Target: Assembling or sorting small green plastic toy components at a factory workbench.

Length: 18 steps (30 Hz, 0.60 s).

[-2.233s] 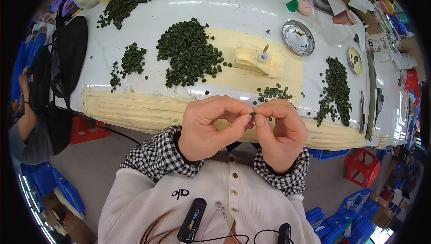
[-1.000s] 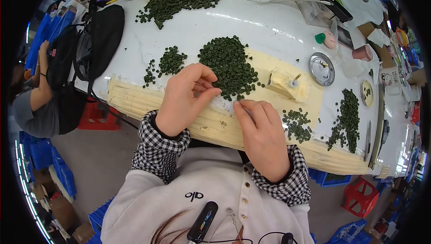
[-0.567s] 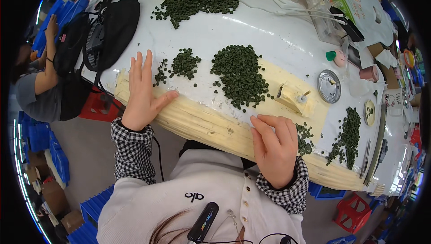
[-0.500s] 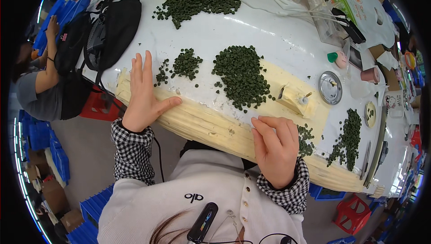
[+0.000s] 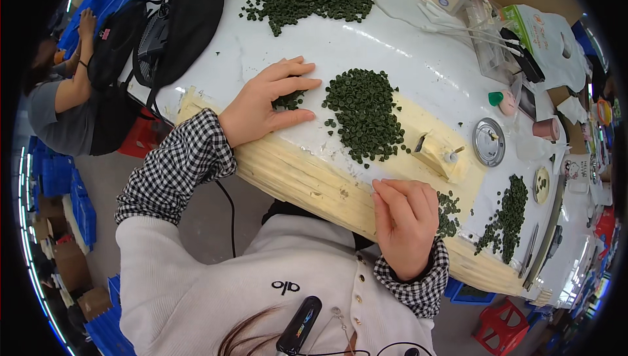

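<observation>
My left hand [image 5: 268,102] reaches over a small pile of dark green round pieces [image 5: 288,101], its fingers and thumb apart around them. Part of that pile is hidden under the hand. To its right lies a larger heap of the same button-like pieces [image 5: 358,110]. Close to the table's near edge is my right hand [image 5: 407,222], thumb and fingers drawn together in a pinch. Whatever it may hold cannot be made out. Beside it lies another patch of green pieces [image 5: 448,215]. A cream-coloured block with a small peg [image 5: 441,155] stands beyond the right hand.
More green pieces lie in a far heap [image 5: 314,1] and a right-hand pile [image 5: 507,218]. A round metal lid [image 5: 488,141], tweezers [image 5: 528,250] and a black bag [image 5: 186,35] sit on the white table [image 5: 261,52]. Someone sits at the left [image 5: 65,104].
My left hand has moved right from the table's left edge and come down over the small pile. My right hand keeps its pinch almost in place. The view has shifted slightly.
</observation>
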Available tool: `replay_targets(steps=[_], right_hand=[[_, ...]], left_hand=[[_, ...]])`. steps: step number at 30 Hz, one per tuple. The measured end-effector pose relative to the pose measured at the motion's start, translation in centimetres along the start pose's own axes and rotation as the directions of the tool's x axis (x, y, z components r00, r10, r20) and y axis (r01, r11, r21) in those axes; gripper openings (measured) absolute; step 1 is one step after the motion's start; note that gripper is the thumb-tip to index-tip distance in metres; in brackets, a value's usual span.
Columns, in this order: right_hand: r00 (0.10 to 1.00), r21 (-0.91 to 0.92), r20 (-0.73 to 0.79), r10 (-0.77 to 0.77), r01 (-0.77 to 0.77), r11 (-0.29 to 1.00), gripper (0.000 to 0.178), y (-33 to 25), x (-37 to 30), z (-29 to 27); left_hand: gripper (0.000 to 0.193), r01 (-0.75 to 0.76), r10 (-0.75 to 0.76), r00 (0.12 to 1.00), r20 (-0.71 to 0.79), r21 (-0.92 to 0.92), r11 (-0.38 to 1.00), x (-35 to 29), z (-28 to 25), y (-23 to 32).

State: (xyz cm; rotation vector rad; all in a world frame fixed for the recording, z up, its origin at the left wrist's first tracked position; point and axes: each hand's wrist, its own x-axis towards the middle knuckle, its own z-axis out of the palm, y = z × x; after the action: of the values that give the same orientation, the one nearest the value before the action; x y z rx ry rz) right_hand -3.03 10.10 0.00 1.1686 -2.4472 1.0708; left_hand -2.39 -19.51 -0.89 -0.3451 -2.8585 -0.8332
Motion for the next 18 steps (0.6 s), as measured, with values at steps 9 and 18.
replay_targets(steps=[9, 18], right_hand=[[1.0, 0.014, -0.014, -0.001, 0.001, 1.0, 0.021, 0.2, -0.1, 0.0], [1.0, 0.011, -0.014, -0.011, 0.011, 1.0, 0.022, 0.5, -0.2, 0.2]], left_hand=[[0.021, -0.177, 0.178, 0.984, 0.014, 0.218, 0.96, 1.0, -1.0, 0.5], [0.013, -0.255, 0.244, 0.967, 0.081, 0.398, 0.881, 1.7, -1.0, 0.3]])
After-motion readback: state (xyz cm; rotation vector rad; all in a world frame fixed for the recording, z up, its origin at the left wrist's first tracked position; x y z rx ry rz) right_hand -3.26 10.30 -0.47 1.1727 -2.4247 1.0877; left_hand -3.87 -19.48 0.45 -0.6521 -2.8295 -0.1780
